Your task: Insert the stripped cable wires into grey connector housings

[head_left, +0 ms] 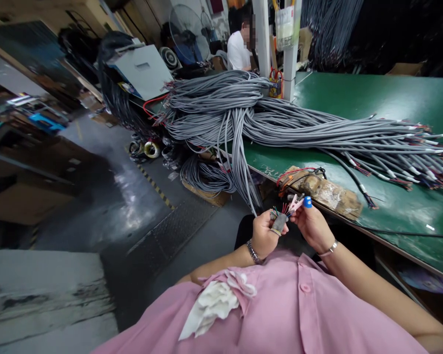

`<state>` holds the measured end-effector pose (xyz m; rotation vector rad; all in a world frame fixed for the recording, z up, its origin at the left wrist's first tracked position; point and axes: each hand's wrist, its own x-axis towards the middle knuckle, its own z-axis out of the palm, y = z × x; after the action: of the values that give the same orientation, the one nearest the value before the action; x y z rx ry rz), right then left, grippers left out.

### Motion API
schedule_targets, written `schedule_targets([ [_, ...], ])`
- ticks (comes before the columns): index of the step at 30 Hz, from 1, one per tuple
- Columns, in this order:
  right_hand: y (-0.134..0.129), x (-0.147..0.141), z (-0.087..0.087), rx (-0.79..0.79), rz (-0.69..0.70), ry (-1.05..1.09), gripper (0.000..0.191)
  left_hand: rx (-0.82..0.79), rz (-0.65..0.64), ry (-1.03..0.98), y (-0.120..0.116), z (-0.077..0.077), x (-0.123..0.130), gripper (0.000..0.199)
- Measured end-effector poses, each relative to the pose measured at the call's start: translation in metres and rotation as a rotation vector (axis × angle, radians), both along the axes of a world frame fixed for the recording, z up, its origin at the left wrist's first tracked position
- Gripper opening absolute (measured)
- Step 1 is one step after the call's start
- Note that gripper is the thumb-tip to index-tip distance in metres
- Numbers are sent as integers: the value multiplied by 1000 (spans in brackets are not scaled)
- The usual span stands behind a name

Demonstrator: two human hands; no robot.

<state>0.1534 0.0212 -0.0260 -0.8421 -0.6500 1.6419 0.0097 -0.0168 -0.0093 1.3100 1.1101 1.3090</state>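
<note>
My left hand (265, 237) is closed on a fan of thin coloured wires (283, 210), red, green and blue among them. A grey wrap (279, 223) covers its thumb. Close beside it, my right hand (314, 231), with a blue cover (307, 202) on the thumb tip, grips a small pink pincer-like tool (296, 202) whose exact kind is unclear. The tool's end is near the wires; whether it touches them I cannot tell. Grey cables (239, 157) hang over the bench edge towards my left hand.
Bundled grey cables (317, 125) lie across the green bench (358, 93), stripped ends at right. A wooden block (325, 191) with red and black leads sits at the front edge. Behind a white post (290, 69) is a person (237, 51). Coiled cables (206, 177) lie below.
</note>
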Motion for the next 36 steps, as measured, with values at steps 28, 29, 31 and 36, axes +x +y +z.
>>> schedule_targets([
  [28, 0, 0, 12, -128, 158, 199, 45, 167, 46, 202, -3, -1, -14, 22],
  [29, 0, 0, 14, -129, 149, 176, 41, 201, 63, 236, -2, 1, -16, 21],
  [31, 0, 1, 16, -127, 116, 139, 32, 283, 104, 329, 1, 4, -18, 16],
  [36, -2, 1, 17, -87, 75, 127, 27, 511, 222, 603, 10, 3, -20, 7],
])
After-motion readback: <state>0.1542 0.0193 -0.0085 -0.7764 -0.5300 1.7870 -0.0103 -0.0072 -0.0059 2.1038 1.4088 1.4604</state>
